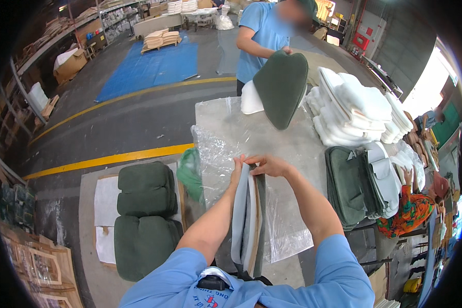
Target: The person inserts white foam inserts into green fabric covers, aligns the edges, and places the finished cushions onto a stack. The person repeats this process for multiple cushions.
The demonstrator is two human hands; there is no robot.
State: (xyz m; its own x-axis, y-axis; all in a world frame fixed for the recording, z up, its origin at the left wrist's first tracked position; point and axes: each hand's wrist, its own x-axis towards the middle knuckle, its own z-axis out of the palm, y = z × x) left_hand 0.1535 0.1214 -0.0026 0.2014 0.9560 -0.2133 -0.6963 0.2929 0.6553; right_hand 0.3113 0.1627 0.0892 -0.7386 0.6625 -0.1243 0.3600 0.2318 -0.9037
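Against my body, stood on its edge, is a seat cushion [250, 215] with pale grey cloth, white padding, a tan board-like layer and a dark green side showing. At its far end my left hand [238, 167] closes on the pale cloth edge. My right hand [271, 166] pinches the same end from the other side, its fingertips close to those of the left. What exactly lies between the fingertips is too small to make out. Beneath is a table [292, 205] partly covered with clear plastic film [218, 141].
Across the table a co-worker [264, 31] in blue handles a dark green cushion cover [282, 87]. White foam pads [351, 105] and green covers [346, 185] are stacked at right. Finished-looking green cushions [145, 246] rest on a pallet at left, near a green plastic bag [190, 174].
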